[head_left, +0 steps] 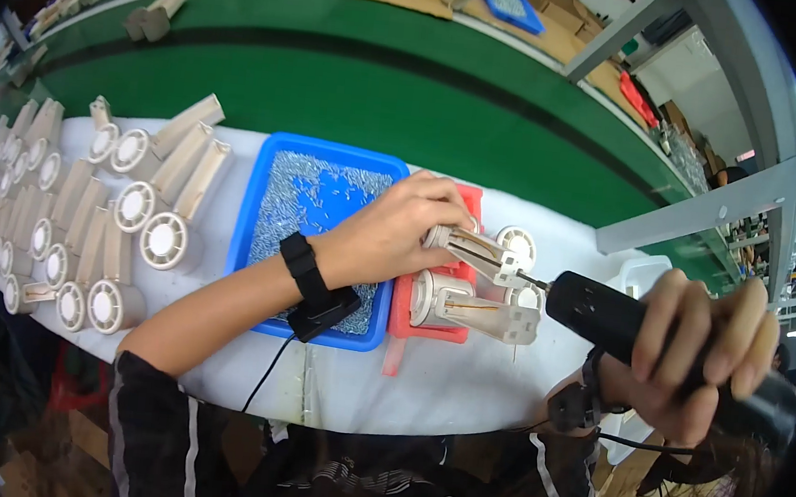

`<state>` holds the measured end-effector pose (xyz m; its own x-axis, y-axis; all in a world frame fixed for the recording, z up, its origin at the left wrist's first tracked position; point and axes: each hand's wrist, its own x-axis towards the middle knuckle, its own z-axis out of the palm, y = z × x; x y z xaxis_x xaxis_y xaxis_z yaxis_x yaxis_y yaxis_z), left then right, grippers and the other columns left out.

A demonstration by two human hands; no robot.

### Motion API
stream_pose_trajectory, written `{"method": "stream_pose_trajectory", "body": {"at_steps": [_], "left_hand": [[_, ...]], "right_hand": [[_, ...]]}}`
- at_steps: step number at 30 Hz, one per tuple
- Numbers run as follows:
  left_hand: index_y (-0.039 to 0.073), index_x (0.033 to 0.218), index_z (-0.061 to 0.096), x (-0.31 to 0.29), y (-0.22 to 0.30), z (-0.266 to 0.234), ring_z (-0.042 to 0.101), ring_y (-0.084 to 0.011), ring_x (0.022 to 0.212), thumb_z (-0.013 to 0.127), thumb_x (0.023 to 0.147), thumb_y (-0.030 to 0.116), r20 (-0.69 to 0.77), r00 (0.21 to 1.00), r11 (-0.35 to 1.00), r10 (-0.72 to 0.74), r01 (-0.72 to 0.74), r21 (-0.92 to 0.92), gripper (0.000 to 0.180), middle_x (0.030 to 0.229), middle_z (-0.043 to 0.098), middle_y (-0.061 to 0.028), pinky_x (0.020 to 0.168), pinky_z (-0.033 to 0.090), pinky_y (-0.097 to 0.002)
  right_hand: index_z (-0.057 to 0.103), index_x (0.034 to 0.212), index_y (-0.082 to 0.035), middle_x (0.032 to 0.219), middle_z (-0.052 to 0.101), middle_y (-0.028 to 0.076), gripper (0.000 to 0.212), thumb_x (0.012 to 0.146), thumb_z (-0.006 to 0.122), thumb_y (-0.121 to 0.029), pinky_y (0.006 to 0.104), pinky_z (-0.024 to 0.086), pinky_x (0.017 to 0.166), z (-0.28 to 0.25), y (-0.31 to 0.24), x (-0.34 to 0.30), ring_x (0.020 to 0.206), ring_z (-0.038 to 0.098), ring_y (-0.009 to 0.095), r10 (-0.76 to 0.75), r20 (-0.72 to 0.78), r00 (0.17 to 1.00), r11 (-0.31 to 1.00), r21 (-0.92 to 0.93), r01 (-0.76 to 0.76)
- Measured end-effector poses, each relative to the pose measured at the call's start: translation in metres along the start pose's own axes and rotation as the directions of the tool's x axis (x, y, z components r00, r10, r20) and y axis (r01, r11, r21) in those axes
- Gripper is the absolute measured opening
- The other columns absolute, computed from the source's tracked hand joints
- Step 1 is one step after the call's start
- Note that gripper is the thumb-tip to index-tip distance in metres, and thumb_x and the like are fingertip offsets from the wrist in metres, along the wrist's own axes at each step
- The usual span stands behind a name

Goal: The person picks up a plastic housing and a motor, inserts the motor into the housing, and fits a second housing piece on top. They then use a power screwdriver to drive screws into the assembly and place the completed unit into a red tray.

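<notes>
My left hand [411,216] is closed on the round end of a cream-white plastic housing [486,253] with a long handle, over a red fixture [400,314]. My right hand [700,349] grips a black electric screwdriver [593,310], held nearly level. Its thin bit points left and meets the handle end of that housing; any screw there is too small to make out. A second housing [487,315] lies in the same fixture, nearer to me, with a brown strip along its inside. More housings with round grilles [516,245] lie just beyond, partly hidden.
A blue tray [331,147] of small metal screws [283,194] stands left of the fixture, under my left forearm. Several rows of similar housings [169,241] cover the table's left side. Beyond runs a green conveyor belt [357,77]. A grey metal frame [688,219] rises at right.
</notes>
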<state>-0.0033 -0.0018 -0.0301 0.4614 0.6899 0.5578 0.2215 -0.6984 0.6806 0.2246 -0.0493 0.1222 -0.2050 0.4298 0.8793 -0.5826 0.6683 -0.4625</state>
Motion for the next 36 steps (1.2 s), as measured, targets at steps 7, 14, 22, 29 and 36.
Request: {"method": "stream_pose_trajectory", "body": {"at_steps": [7,14,22,29,36], "left_hand": [[0.008,0.109,0.074,0.012,0.038,-0.016,0.063,-0.0343,0.119,0.086,0.081,0.018,-0.025,0.984,0.972,-0.175,0.169,-0.164,0.032,0.123,0.066,-0.0168,0.102,0.051,-0.0433],[0.01,0.12,0.074,0.009,0.074,-0.012,0.049,-0.0431,0.141,0.093,0.075,0.027,0.038,0.993,0.991,0.11,-0.113,0.065,0.052,0.149,0.051,-0.0238,0.116,0.043,-0.0527],[0.006,0.113,0.078,0.008,0.053,-0.002,0.057,-0.0403,0.13,0.09,0.076,0.028,0.056,0.998,0.983,-0.011,0.0,0.185,0.045,0.148,0.049,-0.0226,0.104,0.051,-0.0481],[0.003,0.115,0.077,0.026,0.091,-0.024,0.061,-0.0355,0.122,0.087,0.079,0.028,0.031,0.998,0.981,0.055,-0.06,0.184,0.045,0.14,0.056,-0.0202,0.104,0.05,-0.0438],[-0.002,0.116,0.073,0.109,0.074,-0.103,0.063,-0.0346,0.115,0.079,0.087,0.029,0.191,0.981,0.82,-0.039,-0.078,0.567,0.043,0.126,0.059,-0.0192,0.101,0.05,-0.041]], "right_hand": [[0.056,0.101,-0.013,0.1,0.055,-0.002,0.034,0.082,0.082,-0.004,0.0223,0.052,0.049,-0.028,-0.097,0.005,0.053,0.056,0.005,-0.235,-0.131,0.963,0.966,0.073,0.246],[0.054,0.114,-0.011,0.105,0.057,0.001,0.023,0.097,0.07,-0.013,0.0246,0.04,0.06,-0.045,-0.091,-0.047,0.062,0.049,0.007,-0.306,-0.394,0.867,0.838,-0.543,0.049],[0.046,0.129,-0.01,0.122,0.054,0.009,0.039,0.102,0.07,-0.026,0.0346,0.052,0.085,-0.087,0.001,-0.115,0.092,0.062,0.02,-0.618,-0.399,0.677,0.514,-0.857,-0.035],[0.041,0.141,-0.008,0.136,0.049,0.012,0.072,0.09,0.081,-0.04,0.042,0.04,0.112,-0.051,-0.054,-0.198,0.128,0.051,0.025,-0.283,-0.67,0.686,0.669,-0.651,-0.359],[0.041,0.145,-0.008,0.139,0.051,0.009,0.081,0.086,0.083,-0.043,0.0357,0.041,0.11,0.019,-0.123,-0.287,0.126,0.052,0.022,-0.003,-0.891,0.455,0.739,-0.309,-0.599]]}}
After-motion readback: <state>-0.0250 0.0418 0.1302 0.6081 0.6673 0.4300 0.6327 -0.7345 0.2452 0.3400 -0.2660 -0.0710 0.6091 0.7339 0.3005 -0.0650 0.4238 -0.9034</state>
